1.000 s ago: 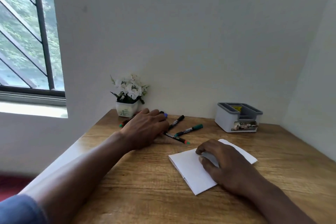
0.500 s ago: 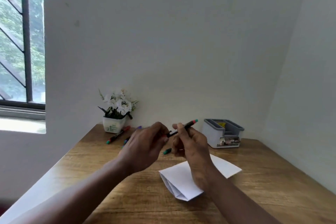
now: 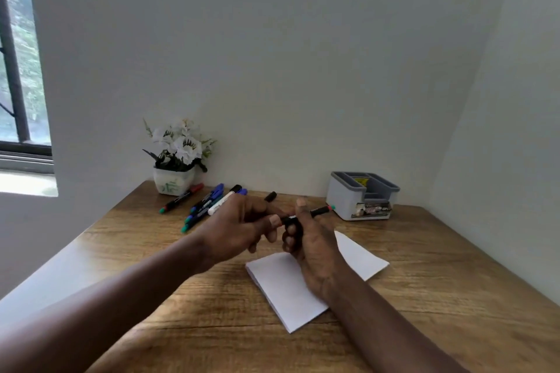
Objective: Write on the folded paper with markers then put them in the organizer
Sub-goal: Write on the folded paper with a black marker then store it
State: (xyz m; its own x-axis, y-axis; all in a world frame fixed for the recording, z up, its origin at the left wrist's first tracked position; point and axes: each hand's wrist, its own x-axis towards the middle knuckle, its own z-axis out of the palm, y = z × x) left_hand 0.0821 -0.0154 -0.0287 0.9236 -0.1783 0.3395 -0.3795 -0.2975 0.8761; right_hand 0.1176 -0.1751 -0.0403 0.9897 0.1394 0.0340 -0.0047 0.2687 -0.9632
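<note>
The left hand point(image 3: 242, 227) pinches 1 end of a marker point(image 3: 319, 211), the right hand point(image 3: 312, 248) curled round its barrel, above the folded paper point(image 3: 281, 285) lying mid-table point(image 3: 454, 297). Tugged apart too sharply, it could streak ink across the paper.

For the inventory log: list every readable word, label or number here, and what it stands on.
No text is readable.
The front sticker on the organizer: blurred.
The yellow tag inside it: too small.
Print on held marker and loose markers: too small.
</note>
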